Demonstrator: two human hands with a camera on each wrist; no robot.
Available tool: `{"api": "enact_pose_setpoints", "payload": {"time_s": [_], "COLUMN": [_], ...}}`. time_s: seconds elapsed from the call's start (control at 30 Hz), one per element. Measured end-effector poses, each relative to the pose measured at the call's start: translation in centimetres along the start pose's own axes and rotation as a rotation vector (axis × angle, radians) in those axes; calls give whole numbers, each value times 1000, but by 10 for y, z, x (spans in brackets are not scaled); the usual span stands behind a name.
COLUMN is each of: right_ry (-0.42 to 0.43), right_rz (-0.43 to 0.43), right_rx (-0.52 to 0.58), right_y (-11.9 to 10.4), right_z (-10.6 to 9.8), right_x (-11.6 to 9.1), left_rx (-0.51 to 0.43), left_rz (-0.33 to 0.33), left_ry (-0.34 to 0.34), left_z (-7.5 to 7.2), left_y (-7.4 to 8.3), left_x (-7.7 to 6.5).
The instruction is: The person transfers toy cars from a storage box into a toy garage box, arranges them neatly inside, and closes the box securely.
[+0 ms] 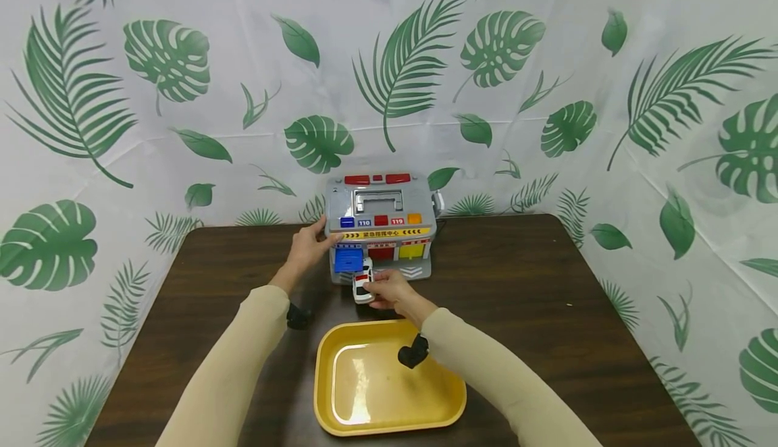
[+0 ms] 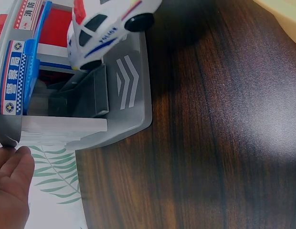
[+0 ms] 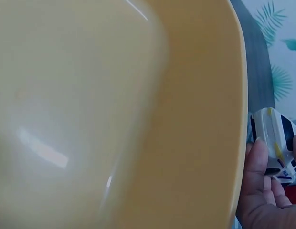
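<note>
A grey toy emergency station (image 1: 381, 205) stands at the back of the table, with red, blue and yellow doors along its front. My left hand (image 1: 306, 247) grips its left side, thumb on the front edge; some of those fingers (image 2: 14, 164) show in the left wrist view. The blue door (image 1: 349, 260) is swung up, and the dark bay behind it shows in the left wrist view. Between its fingers and thumb my right hand (image 1: 394, 290) holds a white toy police car (image 1: 363, 283), nose towards that bay and over the station's grey front ledge (image 2: 131, 86).
A yellow tray (image 1: 389, 427) lies in front of the station, under my right forearm. Dark wood table (image 1: 516, 339) extends to both sides. A leaf-patterned cloth (image 1: 389, 62) hangs close behind the station. Black wrist cameras (image 1: 413, 352) sit under the sleeves.
</note>
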State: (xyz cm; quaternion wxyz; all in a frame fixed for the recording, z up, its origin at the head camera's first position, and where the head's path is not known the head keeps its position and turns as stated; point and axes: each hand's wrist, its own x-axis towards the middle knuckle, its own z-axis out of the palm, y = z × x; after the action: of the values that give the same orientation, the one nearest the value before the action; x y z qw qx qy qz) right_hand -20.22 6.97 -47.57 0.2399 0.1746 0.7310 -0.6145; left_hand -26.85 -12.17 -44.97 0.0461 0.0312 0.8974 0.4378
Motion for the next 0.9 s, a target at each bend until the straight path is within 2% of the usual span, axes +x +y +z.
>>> {"api": "enact_pose_setpoints", "payload": {"time_s": [0.53,0.9], "right_ry": [25,56], "right_rz": [-7,-37], "right_rx": [66,157], "right_y": [-1,7], "right_z": [14,21], "right_x": [19,27], "left_rx": [5,6], "left_rz": [5,1], "left_ry": [2,2], "left_z": [-1,0], "left_y": [1,1], "left_x": [0,-1]}}
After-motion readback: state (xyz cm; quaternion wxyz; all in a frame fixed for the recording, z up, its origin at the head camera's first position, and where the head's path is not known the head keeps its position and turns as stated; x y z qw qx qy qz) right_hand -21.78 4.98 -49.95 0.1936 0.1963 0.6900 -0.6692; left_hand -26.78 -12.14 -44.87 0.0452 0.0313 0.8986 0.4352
